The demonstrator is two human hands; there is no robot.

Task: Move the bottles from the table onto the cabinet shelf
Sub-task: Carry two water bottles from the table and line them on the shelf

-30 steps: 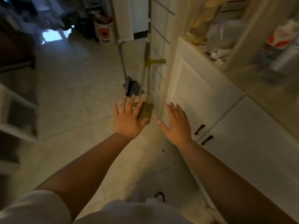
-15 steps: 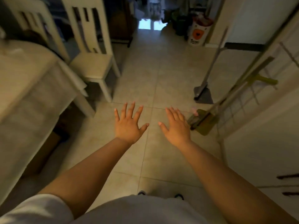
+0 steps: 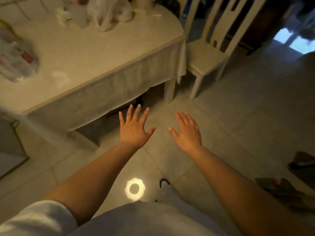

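— Head view first: what are your hands doing?

— I am holding both out over the floor, palms down. My left hand [image 3: 134, 128] is spreading its fingers [image 3: 138, 110] wide and gripping nothing; my right hand [image 3: 188, 130] is flat as well, fingers closer together, equally empty. Neither is touching anything.

— Which step are you on?

— I am judging this as the approach: I am facing the table [image 3: 95, 53], which is lying ahead and to the left of my left fingertips, its cloth edge hanging just beyond them. No bottle is in hand yet.

— Where are the bottles?

— I am not making out a clear one. Plastic bags [image 3: 109, 11] are sitting at the far end of the table, well ahead of my fingers, and another bag [image 3: 15, 63] far off to the left. Possibly bottles are standing among them, but motion blur is smearing that whole area.

— What is the next move asking for?

— Stepping closer, raising a hand above the tabletop and picking out a bottle before closing round it.

— Anything else hidden?

— The cabinet shelf is lying out of frame. A chair [image 3: 209, 53] is standing ahead and to the right of my right fingers, its top cut off.
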